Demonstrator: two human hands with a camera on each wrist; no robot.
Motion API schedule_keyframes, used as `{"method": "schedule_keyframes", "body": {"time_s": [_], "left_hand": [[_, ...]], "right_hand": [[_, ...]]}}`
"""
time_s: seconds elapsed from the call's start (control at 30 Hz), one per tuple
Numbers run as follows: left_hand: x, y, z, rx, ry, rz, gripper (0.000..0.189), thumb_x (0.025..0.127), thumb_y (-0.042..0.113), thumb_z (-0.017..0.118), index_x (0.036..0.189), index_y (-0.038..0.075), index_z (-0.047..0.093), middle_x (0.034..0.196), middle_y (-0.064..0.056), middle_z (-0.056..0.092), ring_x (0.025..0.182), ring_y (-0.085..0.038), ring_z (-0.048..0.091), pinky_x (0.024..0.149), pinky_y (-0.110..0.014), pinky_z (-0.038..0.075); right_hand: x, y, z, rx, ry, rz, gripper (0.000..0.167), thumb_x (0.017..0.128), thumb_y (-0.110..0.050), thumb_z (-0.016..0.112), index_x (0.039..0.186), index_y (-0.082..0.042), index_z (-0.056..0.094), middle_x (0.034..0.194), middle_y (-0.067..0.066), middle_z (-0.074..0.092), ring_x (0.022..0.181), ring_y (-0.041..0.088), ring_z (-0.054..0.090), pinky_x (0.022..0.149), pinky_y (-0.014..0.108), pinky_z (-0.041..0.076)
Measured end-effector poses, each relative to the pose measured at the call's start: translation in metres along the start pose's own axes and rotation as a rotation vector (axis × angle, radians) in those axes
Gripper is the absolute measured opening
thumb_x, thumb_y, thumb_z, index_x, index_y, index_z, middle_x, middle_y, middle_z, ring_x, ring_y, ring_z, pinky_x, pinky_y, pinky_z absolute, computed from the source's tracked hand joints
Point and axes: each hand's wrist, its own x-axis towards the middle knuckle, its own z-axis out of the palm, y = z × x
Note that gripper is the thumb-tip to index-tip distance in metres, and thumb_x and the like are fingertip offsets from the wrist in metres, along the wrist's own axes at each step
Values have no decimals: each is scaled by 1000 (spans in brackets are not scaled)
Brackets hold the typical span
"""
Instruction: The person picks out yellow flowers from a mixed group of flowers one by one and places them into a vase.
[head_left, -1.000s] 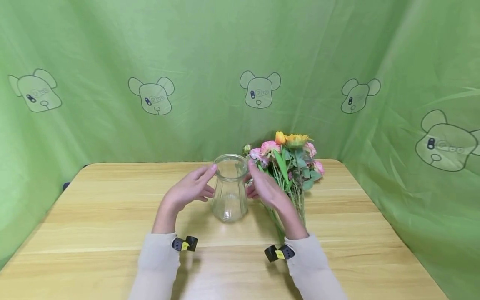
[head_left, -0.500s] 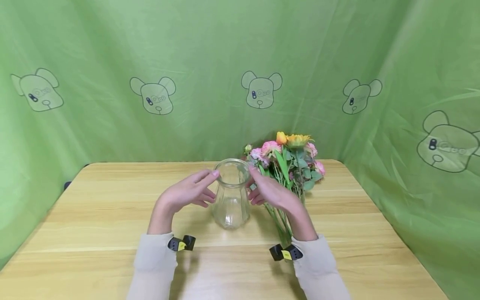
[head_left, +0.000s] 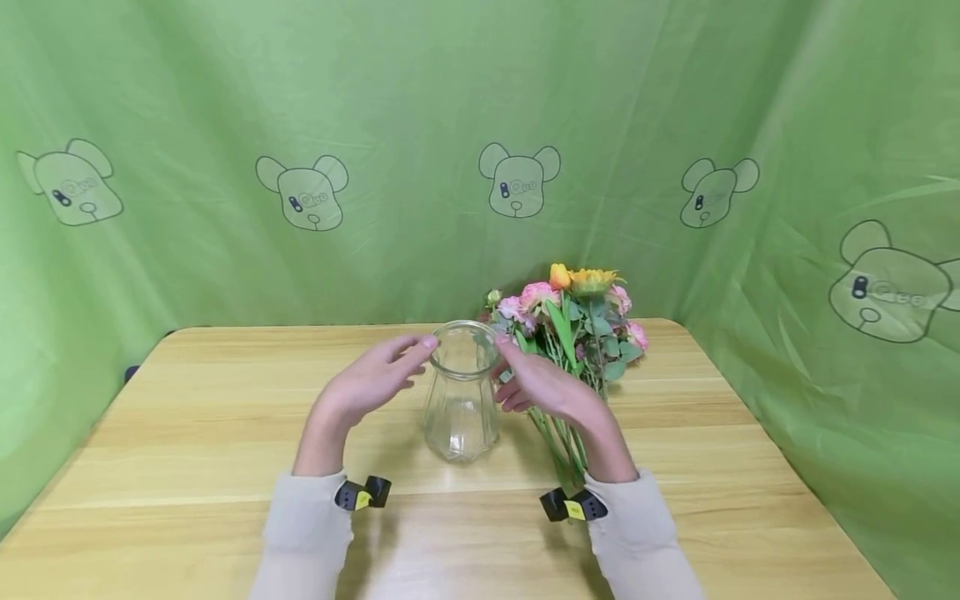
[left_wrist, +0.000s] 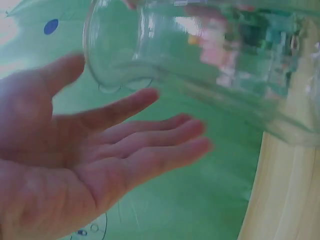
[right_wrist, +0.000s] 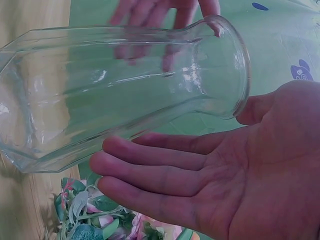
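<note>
A clear glass vase (head_left: 461,417) with a flared rim stands upright on the table between both hands. My left hand (head_left: 372,379) is at its left side, thumb tip by the rim. In the left wrist view the fingers of the left hand (left_wrist: 107,155) are spread and nearly straight, apart from the glass (left_wrist: 210,65). On the other side is my right hand (head_left: 546,387), its thumb close to the rim. The right wrist view has the right hand (right_wrist: 190,172) with extended fingers alongside the vase (right_wrist: 125,85); whether they touch it, I cannot tell.
A bunch of pink, orange and yellow flowers (head_left: 592,321) lies on the wooden table (head_left: 225,417) right of the vase, its stems partly behind my right hand and forearm. A green curtain (head_left: 412,100) with bear-head drawings surrounds the table.
The vase has come slightly nearer to me, mostly during the first half second. Both hands have moved a little nearer along with it. The flowers stay put.
</note>
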Motion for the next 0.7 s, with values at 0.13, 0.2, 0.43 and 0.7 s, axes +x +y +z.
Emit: {"method": "schedule_keyframes", "body": {"time_s": [0.13, 0.2, 0.43, 0.7], "left_hand": [[3, 4, 6, -105, 61, 67, 52, 110, 37, 42, 150, 4, 46, 154, -18, 48, 143, -35, 46, 119, -49, 43], [3, 4, 8, -157, 59, 73, 48, 111, 30, 41, 149, 1, 46, 153, -19, 48, 144, -35, 45, 120, -49, 42], [8, 1, 10, -250, 33, 65, 45, 110, 19, 41, 146, -7, 46, 148, -30, 49, 139, -41, 49, 115, -45, 47], [6, 0, 12, -264, 74, 73, 44, 110, 21, 44, 145, -5, 48, 145, -25, 55, 137, -37, 53, 110, -40, 51]], "right_hand": [[0, 0, 0, -3, 5, -1, 82, 108, -58, 15, 131, 8, 56, 111, 27, 70, 99, 36, 71, 91, 44, 63], [0, 0, 0, -5, 8, -2, 81, 108, -58, 15, 131, 8, 56, 110, 27, 70, 97, 35, 71, 89, 43, 63], [-1, 1, 1, 2, 16, -1, 81, 108, -59, 15, 130, 7, 57, 108, 26, 70, 93, 30, 71, 88, 43, 63], [0, -1, 4, -13, 39, -15, 81, 108, -57, 15, 128, 8, 58, 107, 27, 70, 93, 33, 72, 88, 43, 63]]}}
